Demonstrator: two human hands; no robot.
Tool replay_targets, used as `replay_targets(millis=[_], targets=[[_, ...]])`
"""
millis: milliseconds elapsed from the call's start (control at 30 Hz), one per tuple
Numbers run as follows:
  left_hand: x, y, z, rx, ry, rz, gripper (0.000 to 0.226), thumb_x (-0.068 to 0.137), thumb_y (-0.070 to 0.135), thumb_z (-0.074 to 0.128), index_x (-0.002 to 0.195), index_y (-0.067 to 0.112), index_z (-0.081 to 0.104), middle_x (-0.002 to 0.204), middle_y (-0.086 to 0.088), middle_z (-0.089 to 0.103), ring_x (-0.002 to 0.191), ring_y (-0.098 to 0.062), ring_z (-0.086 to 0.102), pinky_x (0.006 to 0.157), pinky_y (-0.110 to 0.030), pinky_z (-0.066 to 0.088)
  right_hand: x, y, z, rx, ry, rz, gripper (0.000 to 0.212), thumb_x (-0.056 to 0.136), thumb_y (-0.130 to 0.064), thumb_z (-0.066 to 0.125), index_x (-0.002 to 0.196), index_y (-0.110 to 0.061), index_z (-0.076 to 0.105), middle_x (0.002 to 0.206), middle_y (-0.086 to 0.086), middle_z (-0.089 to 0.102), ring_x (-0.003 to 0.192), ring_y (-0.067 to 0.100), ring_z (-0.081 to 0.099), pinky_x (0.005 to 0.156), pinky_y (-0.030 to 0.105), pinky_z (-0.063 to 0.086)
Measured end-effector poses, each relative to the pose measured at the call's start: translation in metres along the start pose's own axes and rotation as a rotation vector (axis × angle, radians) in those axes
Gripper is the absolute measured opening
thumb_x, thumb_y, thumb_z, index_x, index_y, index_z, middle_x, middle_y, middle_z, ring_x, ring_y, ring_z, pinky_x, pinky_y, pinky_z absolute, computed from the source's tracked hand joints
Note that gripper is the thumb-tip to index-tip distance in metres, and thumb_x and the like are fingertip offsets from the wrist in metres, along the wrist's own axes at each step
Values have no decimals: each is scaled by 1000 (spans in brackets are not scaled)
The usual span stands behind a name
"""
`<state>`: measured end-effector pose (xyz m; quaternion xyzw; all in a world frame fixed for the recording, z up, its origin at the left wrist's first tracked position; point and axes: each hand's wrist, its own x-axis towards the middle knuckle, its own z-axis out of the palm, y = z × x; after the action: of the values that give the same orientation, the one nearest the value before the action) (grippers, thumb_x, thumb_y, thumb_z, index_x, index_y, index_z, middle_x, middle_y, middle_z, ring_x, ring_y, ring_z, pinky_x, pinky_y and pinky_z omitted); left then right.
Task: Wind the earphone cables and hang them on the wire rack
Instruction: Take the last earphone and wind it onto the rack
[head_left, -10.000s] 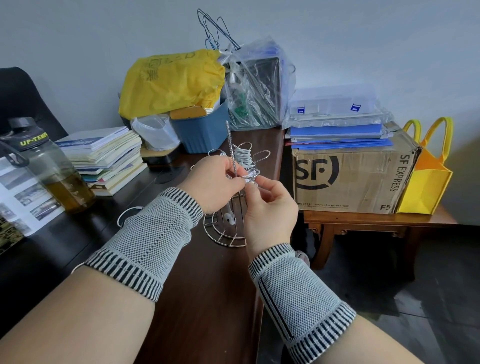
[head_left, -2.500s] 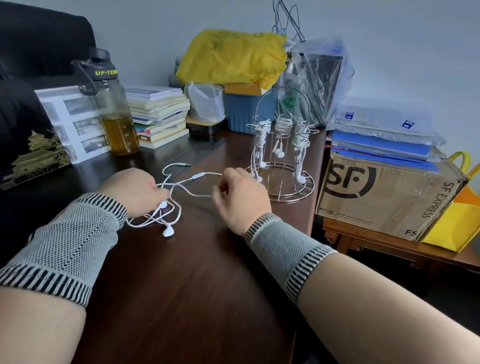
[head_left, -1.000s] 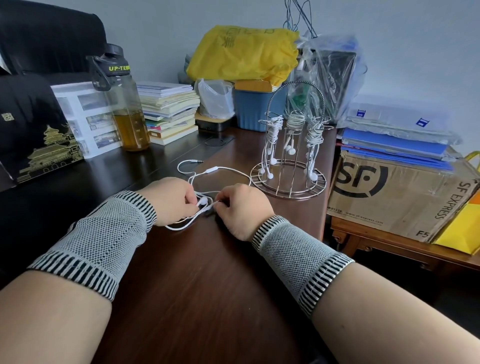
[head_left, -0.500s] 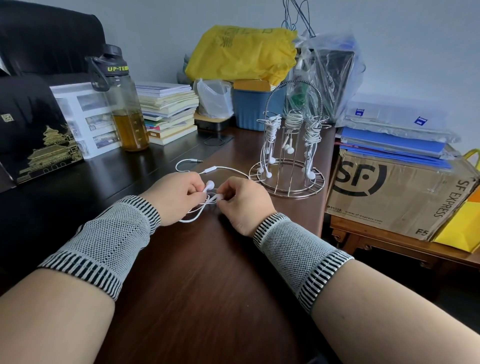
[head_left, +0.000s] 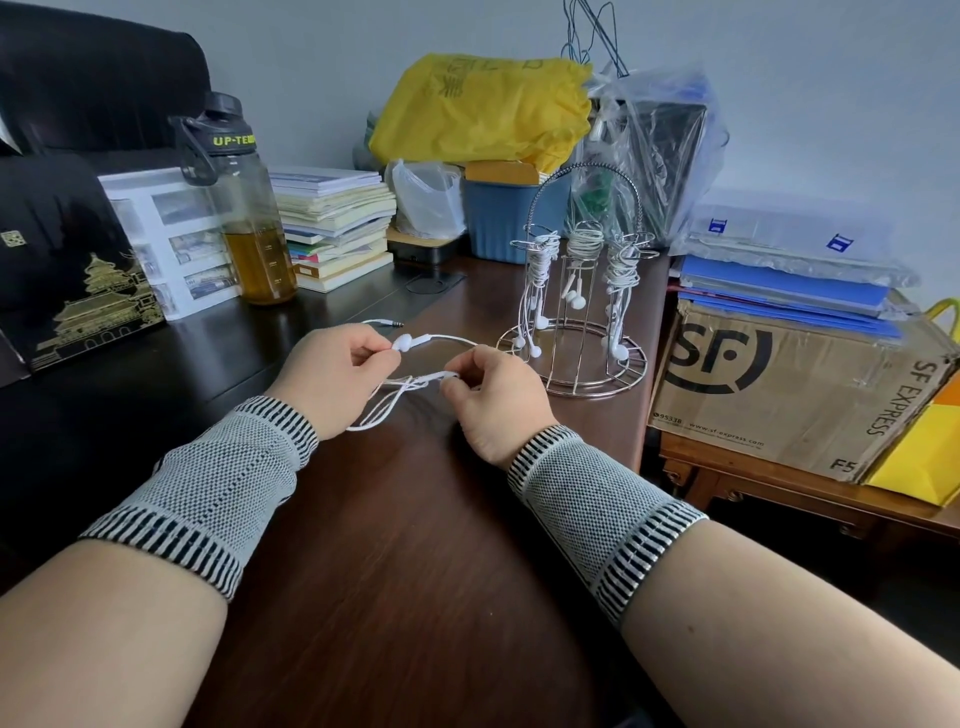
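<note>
1. Nearest: left hand (head_left: 332, 371) pinches an earbud (head_left: 402, 343), right hand (head_left: 491, 387) pinches the white earphone cable (head_left: 387, 402) just beside it, slack drooping onto the desk (head_left: 415, 545).
2. Probably lining up the buds so the winding starts tidy.
3. Further back, the wire rack (head_left: 574, 306) already holds three wound sets.

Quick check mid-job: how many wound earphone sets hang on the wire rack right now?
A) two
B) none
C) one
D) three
D: three wound bundles hang side by side on the wire rack, while a fourth earphone cable is pinched between the left hand and the right hand.
</note>
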<state>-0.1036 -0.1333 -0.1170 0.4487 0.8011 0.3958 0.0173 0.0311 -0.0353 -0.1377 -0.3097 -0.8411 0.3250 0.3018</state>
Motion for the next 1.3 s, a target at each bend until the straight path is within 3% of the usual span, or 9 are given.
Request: replay_targets(millis=[167,333,500,667,767,900,1067,1200,1300], targets=[[-1,3,0,-29,-25,-26,17,98,24,55,90,17,68,69,15,66,56,4,59,53,-13,36,0,0,-1,2,4,13,11,91,-26,58,96,-20,65,91,0,70,87,19,61,79,24,42],[-2,3,1,-59,-50,-34,16,99,25,51,88,20,62,74,11,69,51,2,60,57,-23,43,1,1,0,9,11,3,11,91,-25,59,96,-19,65,91,-1,69,84,17,59,81,25,44],[-1,4,2,-108,-92,-42,11,97,20,55,88,18,61,79,10,71,47,2,57,53,-20,39,1,1,0,67,26,-22,14,92,-23,58,102,-16,65,89,-6,62,83,14,56,87,30,46],[-4,7,2,-131,-150,-21,8,92,16,62,84,16,63,58,6,67,41,3,51,55,-25,36,0,-1,0,126,23,-39,11,91,-22,60,98,-15,65,84,-6,60,80,17,58,87,34,48],[-3,6,2,-151,-80,-41,10,91,17,64,81,15,64,57,7,67,45,2,56,54,-26,39,0,-2,-2,157,68,-21,9,89,-23,61,90,-15,63,75,-7,57,73,14,54,82,30,47],[2,-5,-1,-251,90,-130,18,94,23,60,79,17,69,78,-3,74,71,-24,69,67,-37,53,4,2,-8,220,238,85,12,89,-26,60,85,-16,63,78,-5,62,83,18,60,84,30,48],[4,-8,0,-355,185,-192,28,96,32,55,76,23,73,71,2,67,59,-11,52,58,-25,40,8,6,-10,299,309,148,9,87,-25,60,82,-18,61,74,-8,60,80,17,59,85,35,49],[4,-1,-1,-362,182,-149,27,96,34,55,77,28,73,57,4,54,52,-11,43,52,-25,34,9,7,-6,357,294,131,10,85,-24,64,76,-26,59,70,-10,59,79,24,64,84,43,53],[1,5,-1,-328,164,-86,25,96,34,57,78,30,73,61,6,58,55,-12,43,54,-26,34,9,7,-6,395,303,117,9,84,-23,65,77,-27,61,70,-11,60,75,18,61,85,43,53]])
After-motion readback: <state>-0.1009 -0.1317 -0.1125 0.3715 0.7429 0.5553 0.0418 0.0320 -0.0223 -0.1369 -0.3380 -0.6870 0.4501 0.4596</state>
